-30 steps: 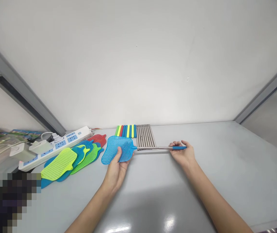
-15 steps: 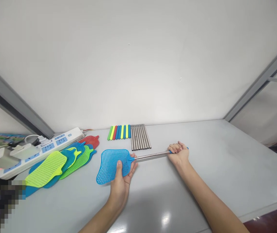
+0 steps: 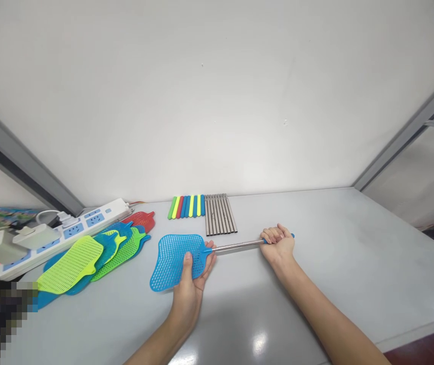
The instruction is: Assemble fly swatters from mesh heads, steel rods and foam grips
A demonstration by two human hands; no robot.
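A blue fly swatter [image 3: 176,261] with a perforated head and a shiny metal rod lies across both hands, just above the grey table. My left hand [image 3: 192,284] pinches the head close to its neck, thumb on top and fingers underneath. Around the blue handle at the other end, my right hand [image 3: 278,247] is closed in a fist; the handle's tip pokes out on the far right side. Behind the swatter, several metal tubes [image 3: 220,215] lie side by side, next to a row of coloured handles [image 3: 186,207] in green, yellow, red and blue.
At the left, loose swatter heads [image 3: 74,266] in yellow, blue, green and red overlap in a pile. They lie against a white power strip [image 3: 103,215] with plugged-in adapters [image 3: 36,236]. A white wall [image 3: 217,101] rises behind the grey table [image 3: 353,243].
My right hand has shifted slightly left and down along with the handle. My left hand keeps its hold on the swatter head, nearly still.
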